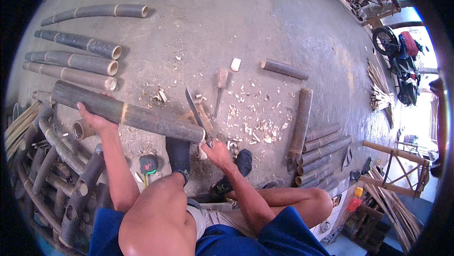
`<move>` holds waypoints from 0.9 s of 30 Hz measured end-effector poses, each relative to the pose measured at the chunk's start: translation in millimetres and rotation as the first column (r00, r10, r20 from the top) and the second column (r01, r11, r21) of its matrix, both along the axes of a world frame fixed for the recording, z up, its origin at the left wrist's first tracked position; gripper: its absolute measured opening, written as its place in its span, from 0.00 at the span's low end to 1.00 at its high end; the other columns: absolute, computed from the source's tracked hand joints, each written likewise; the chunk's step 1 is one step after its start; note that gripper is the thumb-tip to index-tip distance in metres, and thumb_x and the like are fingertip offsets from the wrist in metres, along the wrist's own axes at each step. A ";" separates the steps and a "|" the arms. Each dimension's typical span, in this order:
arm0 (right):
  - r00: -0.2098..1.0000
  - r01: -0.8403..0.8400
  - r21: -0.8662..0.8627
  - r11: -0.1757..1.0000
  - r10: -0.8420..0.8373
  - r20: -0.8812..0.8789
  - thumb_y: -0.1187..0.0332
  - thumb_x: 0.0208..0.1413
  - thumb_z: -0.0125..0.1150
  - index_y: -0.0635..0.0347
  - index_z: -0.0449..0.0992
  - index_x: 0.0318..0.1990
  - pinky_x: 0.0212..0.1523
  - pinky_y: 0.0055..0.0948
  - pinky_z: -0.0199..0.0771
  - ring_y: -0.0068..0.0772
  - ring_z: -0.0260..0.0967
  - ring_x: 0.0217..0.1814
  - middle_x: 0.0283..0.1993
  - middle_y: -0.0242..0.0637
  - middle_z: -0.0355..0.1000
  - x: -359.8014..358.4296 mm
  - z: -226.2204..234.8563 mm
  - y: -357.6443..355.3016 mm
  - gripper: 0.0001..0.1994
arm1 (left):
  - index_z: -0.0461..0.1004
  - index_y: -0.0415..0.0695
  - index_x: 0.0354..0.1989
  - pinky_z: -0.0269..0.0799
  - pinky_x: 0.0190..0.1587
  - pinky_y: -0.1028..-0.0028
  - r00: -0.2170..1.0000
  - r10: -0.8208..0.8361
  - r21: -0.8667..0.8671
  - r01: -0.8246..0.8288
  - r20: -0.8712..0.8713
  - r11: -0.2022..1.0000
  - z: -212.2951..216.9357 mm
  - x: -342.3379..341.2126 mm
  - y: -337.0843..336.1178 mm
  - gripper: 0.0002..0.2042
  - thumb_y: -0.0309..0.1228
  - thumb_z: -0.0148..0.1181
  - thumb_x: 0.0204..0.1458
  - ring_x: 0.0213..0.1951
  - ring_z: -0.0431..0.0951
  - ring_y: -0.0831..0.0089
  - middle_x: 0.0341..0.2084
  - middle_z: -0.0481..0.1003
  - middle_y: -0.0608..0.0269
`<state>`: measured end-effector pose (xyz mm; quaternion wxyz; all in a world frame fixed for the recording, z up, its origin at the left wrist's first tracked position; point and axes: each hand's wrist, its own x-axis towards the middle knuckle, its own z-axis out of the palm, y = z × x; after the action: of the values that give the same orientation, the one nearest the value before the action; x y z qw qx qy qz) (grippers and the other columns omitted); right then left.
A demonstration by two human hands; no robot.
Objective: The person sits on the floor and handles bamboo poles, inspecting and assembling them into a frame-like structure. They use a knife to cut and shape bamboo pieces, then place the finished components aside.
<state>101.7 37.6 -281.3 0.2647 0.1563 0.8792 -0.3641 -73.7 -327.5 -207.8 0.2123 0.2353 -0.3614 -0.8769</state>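
Observation:
A thick dark bamboo pole (161, 122) slants across in front of me, its pale cut end near my right hand. My left hand (97, 119) is closed around the pole from below, left of its light node ring. In my right hand (218, 154) is a knife (193, 107), its long blade pointing up and away beside the cut end. A small wooden block (204, 115) lies partly hidden behind the blade. Beyond it, a chisel (220, 88) with a wooden handle rests on the floor, close to a small white block (235, 64).
Pale shavings (267, 133) litter the concrete floor. Several bamboo poles (94, 11) lie at the far left, and shorter ones (326, 147) are stacked at right. Bamboo frames (80, 189) crowd the near left. A tape measure (149, 163) sits by my leg. Motorbikes (404, 62) stand far right.

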 end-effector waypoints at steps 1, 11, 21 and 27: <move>1.000 0.027 -0.089 0.996 -0.026 0.008 0.46 0.55 0.64 0.65 0.80 0.46 0.45 0.47 0.78 0.52 0.81 0.42 0.37 0.58 0.80 4.4 -2.8 6.3 0.27 | 0.71 0.41 0.51 0.77 0.45 0.57 0.998 0.026 -0.011 -0.025 0.055 1.000 -2.6 -1.1 1.7 0.35 0.65 0.55 0.55 0.39 0.78 0.57 0.36 0.77 0.51; 0.968 -0.110 -0.078 0.991 0.089 -0.235 0.41 0.57 0.64 0.56 0.72 0.63 0.72 0.53 0.53 0.53 0.60 0.71 0.66 0.47 0.69 -1.5 11.4 17.9 0.35 | 0.57 0.41 0.72 0.60 0.68 0.57 0.813 -0.322 -0.030 0.383 0.485 0.923 -72.9 17.6 104.8 0.38 0.55 0.57 0.61 0.66 0.65 0.51 0.65 0.64 0.45; 0.930 0.129 -0.166 0.978 -0.177 -0.323 0.49 0.57 0.67 0.68 0.79 0.49 0.52 0.43 0.73 0.45 0.76 0.47 0.42 0.48 0.80 -42.1 86.7 12.7 0.26 | 0.69 0.48 0.63 0.45 0.72 0.42 0.791 -0.292 -0.795 0.360 0.538 -0.489 -11.5 26.9 132.0 0.43 0.39 0.76 0.30 0.69 0.58 0.45 0.63 0.63 0.49; 0.978 0.139 0.048 0.989 -0.130 -0.162 0.56 0.56 0.64 0.71 0.77 0.41 0.39 0.50 0.75 0.60 0.79 0.35 0.29 0.56 0.78 -22.7 44.0 11.5 0.21 | 0.66 0.44 0.61 0.72 0.56 0.59 0.907 -0.421 -0.997 -0.019 0.017 -0.081 32.7 -32.4 129.9 0.44 0.35 0.79 0.29 0.52 0.75 0.54 0.51 0.71 0.52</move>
<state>79.1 49.1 -237.4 0.1639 0.1936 0.8953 -0.3662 -106.1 -197.5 -175.1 0.2311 -0.1865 -0.8727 -0.3874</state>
